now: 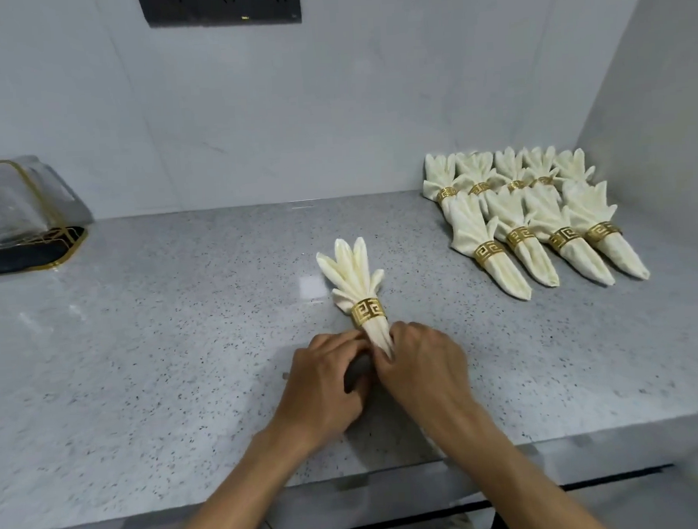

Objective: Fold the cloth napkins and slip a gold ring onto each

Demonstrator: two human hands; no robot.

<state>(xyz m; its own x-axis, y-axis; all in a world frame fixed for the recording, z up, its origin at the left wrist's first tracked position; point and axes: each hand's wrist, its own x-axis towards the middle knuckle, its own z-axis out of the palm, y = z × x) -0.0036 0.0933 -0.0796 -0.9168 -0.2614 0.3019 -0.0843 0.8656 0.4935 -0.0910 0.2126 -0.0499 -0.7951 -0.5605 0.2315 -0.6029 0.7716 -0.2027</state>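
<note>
Pinching the tail of the soft cream cloth napkin with left hand and right hand, fingers curled; lying mid-counter, fanning toward 12 o'clock. Likely handling limp and light, slipping within the fretted gold ring; gripping below it.

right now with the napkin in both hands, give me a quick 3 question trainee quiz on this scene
1. True or false: the gold ring is already on the napkin being handled.
2. Which end of that napkin do the left hand and right hand pinch? A) the fanned end B) the narrow end nearest the person C) neither end
3. Fill in: the finished napkins lie at the back ____ of the counter, as the person sees it.

Key
1. True.
2. B; the fingers close on the narrow tail below the ring.
3. Right, in two rows by the side wall.
</note>
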